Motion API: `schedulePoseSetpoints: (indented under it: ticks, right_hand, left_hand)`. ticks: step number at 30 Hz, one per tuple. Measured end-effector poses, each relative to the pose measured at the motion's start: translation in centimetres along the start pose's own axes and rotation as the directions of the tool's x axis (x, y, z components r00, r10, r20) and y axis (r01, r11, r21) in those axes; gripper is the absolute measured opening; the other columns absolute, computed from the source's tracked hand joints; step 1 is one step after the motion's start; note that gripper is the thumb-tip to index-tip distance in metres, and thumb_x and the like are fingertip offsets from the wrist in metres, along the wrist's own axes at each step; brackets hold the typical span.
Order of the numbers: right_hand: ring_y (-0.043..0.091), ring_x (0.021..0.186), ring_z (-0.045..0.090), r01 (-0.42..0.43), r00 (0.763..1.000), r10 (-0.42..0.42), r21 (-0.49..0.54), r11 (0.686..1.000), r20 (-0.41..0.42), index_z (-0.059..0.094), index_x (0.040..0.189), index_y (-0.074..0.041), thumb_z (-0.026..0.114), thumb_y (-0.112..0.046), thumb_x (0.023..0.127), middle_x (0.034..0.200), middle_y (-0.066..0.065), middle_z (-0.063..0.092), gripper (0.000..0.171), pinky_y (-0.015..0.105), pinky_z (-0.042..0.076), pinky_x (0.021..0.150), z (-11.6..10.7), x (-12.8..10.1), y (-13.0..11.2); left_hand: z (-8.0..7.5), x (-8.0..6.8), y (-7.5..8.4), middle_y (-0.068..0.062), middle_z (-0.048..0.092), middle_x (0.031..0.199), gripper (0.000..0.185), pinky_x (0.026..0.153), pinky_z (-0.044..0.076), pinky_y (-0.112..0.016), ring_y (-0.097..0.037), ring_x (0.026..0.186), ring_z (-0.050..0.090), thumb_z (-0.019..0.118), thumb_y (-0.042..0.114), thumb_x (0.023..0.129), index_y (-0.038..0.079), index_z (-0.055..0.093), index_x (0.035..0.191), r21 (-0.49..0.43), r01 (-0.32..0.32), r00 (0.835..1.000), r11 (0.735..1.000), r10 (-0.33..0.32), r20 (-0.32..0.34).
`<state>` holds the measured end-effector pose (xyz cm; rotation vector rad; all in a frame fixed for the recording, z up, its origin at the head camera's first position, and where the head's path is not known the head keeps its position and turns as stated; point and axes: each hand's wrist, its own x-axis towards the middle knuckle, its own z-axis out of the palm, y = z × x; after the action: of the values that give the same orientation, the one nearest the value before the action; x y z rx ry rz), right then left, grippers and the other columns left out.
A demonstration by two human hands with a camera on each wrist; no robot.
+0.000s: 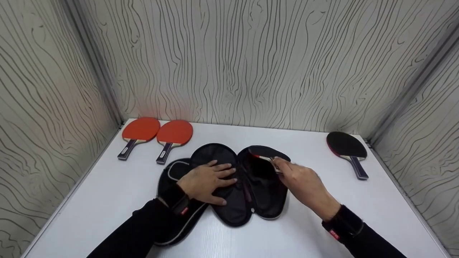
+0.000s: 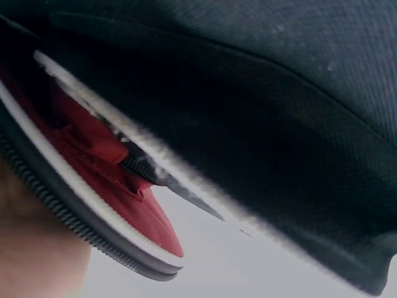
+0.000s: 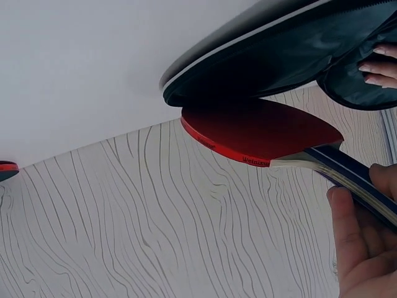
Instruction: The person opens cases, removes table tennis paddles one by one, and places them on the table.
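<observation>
A black zip-up paddle case lies opened out in the middle of the table, its left half (image 1: 233, 211) and right half (image 1: 269, 202) side by side. Spread fingers of my left hand (image 1: 206, 182) rest on the left half. My right hand (image 1: 304, 182) grips a table tennis paddle by the handle, its blade over the right half. In the right wrist view the paddle (image 3: 260, 127) shows a red face, with the blade's edge close to the case (image 3: 248, 77). The left wrist view shows a case edge (image 2: 130, 251) with red lining close up.
Another black case (image 1: 166, 195) with pale piping lies partly under the left half and my left arm. Two red-faced paddles, one left (image 1: 141, 129) and one beside it (image 1: 175, 132), lie at the back left. A black-faced paddle (image 1: 346, 144) lies at the right. Patterned panels (image 1: 229, 64) wall the table.
</observation>
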<state>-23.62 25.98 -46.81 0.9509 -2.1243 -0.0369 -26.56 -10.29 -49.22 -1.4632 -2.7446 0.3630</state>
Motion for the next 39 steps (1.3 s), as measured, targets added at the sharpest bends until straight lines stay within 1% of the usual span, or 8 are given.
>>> schedulePoseSetpoints:
  ticks: [4,11,18,23,27,32,34,39]
  right_hand:
    - [0.026,0.07,0.084,-0.032,0.999,0.032,0.016,0.999,-0.014,0.075,0.126,-0.001,0.102,0.004,0.078,0.097,0.01,0.086,0.056,0.036,0.066,0.053,-0.5,0.1,0.6]
    - [0.029,0.085,0.089,-0.08,0.997,0.08,0.041,0.996,-0.005,0.076,0.128,0.0,0.099,0.005,0.081,0.108,0.014,0.09,0.053,0.038,0.071,0.062,-1.7,0.2,1.6]
    - [0.033,0.089,0.09,-0.114,0.993,0.116,0.05,0.992,-0.023,0.077,0.128,0.001,0.1,0.005,0.084,0.108,0.018,0.09,0.049,0.041,0.072,0.065,-2.5,0.2,2.8]
    - [0.034,0.088,0.09,-0.138,0.989,0.14,0.05,0.989,-0.043,0.078,0.126,0.0,0.095,0.009,0.084,0.108,0.018,0.09,0.046,0.043,0.07,0.061,-2.9,-0.1,3.8]
    - [0.036,0.088,0.09,-0.159,0.986,0.161,0.041,0.986,-0.048,0.078,0.125,0.0,0.094,0.01,0.083,0.107,0.018,0.09,0.045,0.045,0.069,0.058,-2.9,-0.5,4.8]
    - [0.037,0.091,0.09,-0.19,0.981,0.191,0.034,0.981,-0.031,0.079,0.124,0.0,0.095,0.008,0.086,0.108,0.019,0.09,0.042,0.048,0.07,0.061,-2.6,-1.2,6.1]
    - [0.038,0.09,0.089,-0.195,0.98,0.196,0.037,0.98,-0.023,0.079,0.123,0.001,0.095,0.008,0.087,0.107,0.019,0.09,0.04,0.049,0.07,0.061,-2.4,-1.5,6.6]
    - [0.039,0.08,0.086,-0.207,0.978,0.207,0.038,0.978,-0.019,0.078,0.119,0.0,0.094,0.008,0.088,0.098,0.018,0.088,0.035,0.051,0.067,0.056,-1.8,-2.5,7.7]
  left_hand:
    - [-0.1,0.0,0.0,0.0,0.038,0.193,0.082,0.149,0.035,-0.051,-0.021,0.182,0.034,0.059,0.075,0.114,0.031,0.047,0.182,-0.01,0.0,1.0,1.0,0.0,0.003]
    - [0.0,0.1,-0.1,0.001,0.037,0.194,0.082,0.149,0.034,-0.051,-0.02,0.183,0.033,0.058,0.076,0.114,0.031,0.046,0.182,-0.006,0.004,1.0,1.0,-0.004,0.018]
    - [0.0,-0.1,0.0,0.002,0.039,0.193,0.082,0.148,0.036,-0.051,-0.019,0.182,0.034,0.059,0.076,0.113,0.032,0.048,0.181,0.01,0.013,1.0,1.0,-0.013,0.006]
    - [0.0,-0.1,0.0,0.002,0.038,0.194,0.082,0.149,0.035,-0.051,-0.019,0.182,0.034,0.058,0.077,0.113,0.032,0.047,0.182,0.017,0.012,1.0,1.0,-0.012,0.013]
    - [0.0,0.0,0.0,0.002,0.037,0.194,0.083,0.149,0.034,-0.051,-0.019,0.183,0.033,0.057,0.077,0.113,0.033,0.046,0.182,0.017,0.013,1.0,1.0,-0.013,0.018]
    - [0.0,0.0,0.0,0.002,0.037,0.194,0.082,0.149,0.035,-0.05,-0.019,0.183,0.033,0.057,0.077,0.113,0.033,0.046,0.182,0.018,0.012,1.0,1.0,-0.012,0.017]
    - [0.0,0.0,0.1,0.002,0.037,0.194,0.082,0.149,0.035,-0.05,-0.019,0.183,0.033,0.057,0.078,0.113,0.033,0.046,0.182,0.025,0.01,1.0,1.0,-0.011,0.018]
    - [0.0,0.0,0.0,0.002,0.037,0.194,0.082,0.149,0.035,-0.05,-0.019,0.183,0.033,0.056,0.078,0.114,0.033,0.046,0.182,0.036,0.006,1.0,0.999,-0.007,0.016]
